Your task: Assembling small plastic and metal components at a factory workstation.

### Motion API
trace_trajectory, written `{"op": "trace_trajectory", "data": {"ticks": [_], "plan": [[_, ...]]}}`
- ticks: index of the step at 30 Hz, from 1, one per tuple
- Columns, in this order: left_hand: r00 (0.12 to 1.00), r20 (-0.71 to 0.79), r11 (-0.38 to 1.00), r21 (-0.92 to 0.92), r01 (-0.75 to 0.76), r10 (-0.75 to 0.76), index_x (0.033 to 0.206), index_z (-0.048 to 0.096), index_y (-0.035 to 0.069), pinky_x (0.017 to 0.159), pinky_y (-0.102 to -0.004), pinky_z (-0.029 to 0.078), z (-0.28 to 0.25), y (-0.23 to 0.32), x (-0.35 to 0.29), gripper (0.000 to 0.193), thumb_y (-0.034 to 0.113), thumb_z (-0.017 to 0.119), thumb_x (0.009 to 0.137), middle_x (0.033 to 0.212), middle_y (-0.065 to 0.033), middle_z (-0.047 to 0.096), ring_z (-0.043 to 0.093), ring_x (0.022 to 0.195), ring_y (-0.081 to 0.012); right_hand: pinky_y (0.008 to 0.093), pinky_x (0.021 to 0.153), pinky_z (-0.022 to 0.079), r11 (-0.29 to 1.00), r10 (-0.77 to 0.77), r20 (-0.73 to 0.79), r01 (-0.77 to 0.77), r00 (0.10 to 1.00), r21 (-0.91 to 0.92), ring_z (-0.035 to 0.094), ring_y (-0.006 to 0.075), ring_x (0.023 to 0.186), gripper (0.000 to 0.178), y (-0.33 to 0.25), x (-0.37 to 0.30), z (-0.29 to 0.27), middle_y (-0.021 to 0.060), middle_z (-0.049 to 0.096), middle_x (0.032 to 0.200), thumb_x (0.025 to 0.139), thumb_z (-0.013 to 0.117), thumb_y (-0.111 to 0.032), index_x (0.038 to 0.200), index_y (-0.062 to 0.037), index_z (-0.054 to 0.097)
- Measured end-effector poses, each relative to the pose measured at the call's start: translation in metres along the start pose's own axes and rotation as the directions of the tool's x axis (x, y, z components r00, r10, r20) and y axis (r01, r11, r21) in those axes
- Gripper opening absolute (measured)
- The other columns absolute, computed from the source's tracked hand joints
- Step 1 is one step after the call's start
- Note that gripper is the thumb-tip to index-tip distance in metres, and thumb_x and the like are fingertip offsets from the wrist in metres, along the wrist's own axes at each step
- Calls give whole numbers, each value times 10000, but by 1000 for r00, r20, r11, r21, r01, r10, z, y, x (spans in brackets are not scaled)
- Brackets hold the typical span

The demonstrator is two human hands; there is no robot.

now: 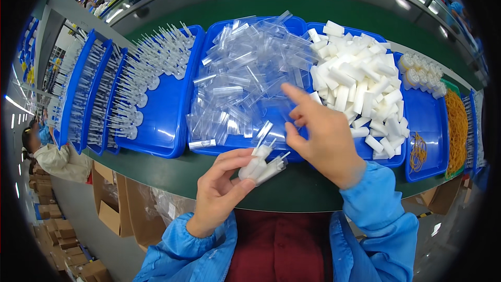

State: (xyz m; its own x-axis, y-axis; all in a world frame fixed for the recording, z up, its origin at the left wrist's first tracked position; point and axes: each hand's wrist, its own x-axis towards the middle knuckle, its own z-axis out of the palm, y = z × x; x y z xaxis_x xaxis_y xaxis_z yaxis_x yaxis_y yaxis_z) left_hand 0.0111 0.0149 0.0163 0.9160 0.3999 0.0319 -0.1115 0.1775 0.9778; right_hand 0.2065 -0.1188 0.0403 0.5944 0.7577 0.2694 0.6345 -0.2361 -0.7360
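Observation:
My left hand [219, 184] is closed around a few white plastic pieces [254, 169] with thin stems sticking up; clear film seems to wrap at least one. My right hand [327, 141] is slightly blurred, its index finger stretched out and its thumb apart, with nothing visible in it. It hovers over the near right part of a blue tray [201, 149] heaped with clear plastic sleeves [237, 75]. To its right, another blue tray [382, 161] holds a pile of short white foam-like cylinders [359, 86].
At the left, blue trays [178, 109] hold rows of white stemmed parts [162, 55]. On the right, one tray carries banded clear cylindrical pieces [421, 75] and loose rubber bands [417, 152]; more rubber bands [456, 125] fill a green tray. Cardboard boxes [110, 206] stand below the green table [292, 190].

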Motion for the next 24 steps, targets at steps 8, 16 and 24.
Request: {"op": "trace_trajectory", "data": {"ticks": [8, 16, 24], "plan": [[999, -16, 998, 56, 30, -29, 1239, 624, -40, 1008, -355, 574, 27, -4, 4, 332, -100, 651, 913, 1384, -163, 472, 563, 1268, -254, 300, 897, 519, 500, 354, 30, -216, 935, 839, 667, 160, 952, 431, -13, -39, -16, 115, 667, 1010, 928, 571, 29, 1335, 22, 431], [998, -32, 993, 110, 48, -45, 1233, 642, -23, 987, -333, 584, 38, -5, 7, 318, -79, 661, 920, 1371, -152, 473, 579, 1244, -244, 347, 999, 476, 643, 321, 37, -246, 946, 726, 661, 192, 1066, 388, 2, -64, -3, 144, 710, 1044, 937, 632, -36, 1267, -11, 430], [999, 21, 985, 169, -37, 34, 1226, 664, 1, 1006, -357, 555, 41, -5, 6, 290, -26, 674, 937, 1407, -155, 470, 570, 1256, -251, 317, 967, 505, 752, 226, -106, -104, 968, 650, 688, 189, 1054, 393, -2, -79, 4, 155, 726, 1103, 893, 685, 21, 1208, -3, 453]]}}
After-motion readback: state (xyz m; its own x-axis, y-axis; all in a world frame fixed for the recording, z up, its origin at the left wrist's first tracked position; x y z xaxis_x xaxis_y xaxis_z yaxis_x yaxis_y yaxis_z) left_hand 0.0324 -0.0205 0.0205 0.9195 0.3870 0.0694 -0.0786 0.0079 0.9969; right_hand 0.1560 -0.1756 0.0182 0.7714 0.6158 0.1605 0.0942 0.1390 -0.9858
